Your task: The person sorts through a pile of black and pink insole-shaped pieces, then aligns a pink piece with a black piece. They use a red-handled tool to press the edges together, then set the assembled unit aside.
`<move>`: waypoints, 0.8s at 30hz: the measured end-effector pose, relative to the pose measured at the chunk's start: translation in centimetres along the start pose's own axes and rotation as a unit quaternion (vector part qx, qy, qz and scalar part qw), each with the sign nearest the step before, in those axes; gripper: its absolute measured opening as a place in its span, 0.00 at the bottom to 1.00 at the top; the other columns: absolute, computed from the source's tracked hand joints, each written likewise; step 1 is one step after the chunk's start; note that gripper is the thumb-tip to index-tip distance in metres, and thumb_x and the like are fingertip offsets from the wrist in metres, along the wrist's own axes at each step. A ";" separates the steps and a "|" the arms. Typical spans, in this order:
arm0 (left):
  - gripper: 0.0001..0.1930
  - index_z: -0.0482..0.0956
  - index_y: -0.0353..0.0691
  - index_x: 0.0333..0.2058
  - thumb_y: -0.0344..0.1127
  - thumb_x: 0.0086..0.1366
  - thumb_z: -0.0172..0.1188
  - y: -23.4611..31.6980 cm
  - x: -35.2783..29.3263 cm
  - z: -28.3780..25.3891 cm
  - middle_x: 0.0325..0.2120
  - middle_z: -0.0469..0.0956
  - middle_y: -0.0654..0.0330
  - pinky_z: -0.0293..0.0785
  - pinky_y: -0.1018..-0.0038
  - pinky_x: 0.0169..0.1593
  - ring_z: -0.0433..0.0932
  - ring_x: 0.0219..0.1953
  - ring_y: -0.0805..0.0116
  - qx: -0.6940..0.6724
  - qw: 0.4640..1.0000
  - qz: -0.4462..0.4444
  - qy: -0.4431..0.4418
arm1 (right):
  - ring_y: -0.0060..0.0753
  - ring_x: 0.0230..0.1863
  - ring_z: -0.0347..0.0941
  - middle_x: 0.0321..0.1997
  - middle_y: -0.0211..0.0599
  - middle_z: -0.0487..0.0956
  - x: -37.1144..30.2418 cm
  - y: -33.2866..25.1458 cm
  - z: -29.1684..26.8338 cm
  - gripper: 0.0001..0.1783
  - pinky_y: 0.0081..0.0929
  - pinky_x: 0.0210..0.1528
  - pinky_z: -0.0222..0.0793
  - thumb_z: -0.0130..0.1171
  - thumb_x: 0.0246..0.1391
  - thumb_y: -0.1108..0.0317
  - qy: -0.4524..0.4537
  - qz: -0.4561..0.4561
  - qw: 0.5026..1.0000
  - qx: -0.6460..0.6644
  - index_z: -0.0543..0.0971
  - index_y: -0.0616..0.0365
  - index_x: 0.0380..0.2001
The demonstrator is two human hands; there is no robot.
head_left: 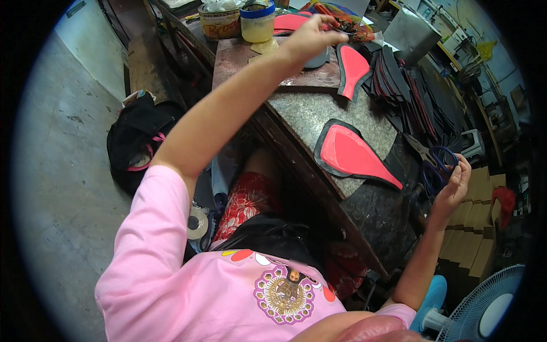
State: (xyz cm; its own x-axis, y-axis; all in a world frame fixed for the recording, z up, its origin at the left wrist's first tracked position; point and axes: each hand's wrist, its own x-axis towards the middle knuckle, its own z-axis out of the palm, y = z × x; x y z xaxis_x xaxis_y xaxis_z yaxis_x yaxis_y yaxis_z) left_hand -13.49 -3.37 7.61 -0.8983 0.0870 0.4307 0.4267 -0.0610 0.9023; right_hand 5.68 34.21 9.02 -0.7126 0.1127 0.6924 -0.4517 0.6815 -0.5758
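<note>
My left hand (314, 37) reaches to the far side of the table, fingers apart, beside a colourful see-through bag (360, 33). Whether its fingertips touch anything is hard to make out. At the right table edge, my right hand (453, 185) is closed around a blue handle loop of scissors (437, 164), whose blades point to the far left. A tapering pink piece with a dark grey border (348, 151) lies on the speckled stone slab (290, 108). Beyond it, a similar pink piece (354, 64) rests partly over the brown board (236, 65).
Dark sheets with red edges (405, 94) are piled at the back right. A can (217, 24) and a blue-rimmed jar (257, 25) stand on the far left of the table. A fan (484, 310) stands at lower right, near stacked cardboard (470, 245). A black bag (128, 139) sits left.
</note>
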 end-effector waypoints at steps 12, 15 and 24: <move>0.08 0.77 0.40 0.41 0.33 0.65 0.61 -10.2 16.0 -2.1 0.24 0.79 0.55 0.77 0.66 0.31 0.80 0.28 0.62 -0.174 0.984 -0.046 -0.017 | 0.48 0.36 0.80 0.53 0.39 0.78 -1.3 1.2 -1.2 0.07 0.36 0.38 0.77 0.61 0.60 0.72 -0.218 -0.231 0.906 -0.279 0.74 0.57 0.39; 0.28 0.61 0.43 0.60 0.31 0.63 0.62 -10.5 17.2 -2.0 0.29 0.80 0.49 0.80 0.60 0.31 0.80 0.28 0.56 -0.252 0.964 -0.084 -0.030 | 0.50 0.38 0.80 0.51 0.40 0.79 -1.2 0.6 -2.1 0.07 0.37 0.39 0.76 0.62 0.57 0.75 -0.227 -0.180 0.912 -0.290 0.76 0.58 0.38; 0.17 0.77 0.38 0.56 0.29 0.69 0.54 3.7 8.8 0.5 0.31 0.83 0.58 0.78 0.71 0.35 0.82 0.29 0.69 0.084 0.930 0.293 0.205 | 0.44 0.43 0.77 0.39 0.38 0.79 -0.1 -3.2 -1.3 0.11 0.36 0.43 0.73 0.66 0.56 0.64 -0.263 -0.147 0.910 -0.286 0.78 0.58 0.38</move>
State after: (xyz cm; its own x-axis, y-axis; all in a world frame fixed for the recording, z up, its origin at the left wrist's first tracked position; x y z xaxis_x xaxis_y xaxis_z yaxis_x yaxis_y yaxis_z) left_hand -19.80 -2.29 14.76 -0.4571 -0.2998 0.8373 0.8346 0.1809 0.5204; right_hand 7.88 32.90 11.38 -0.8323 -0.3944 0.3895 -0.4184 0.9079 0.0251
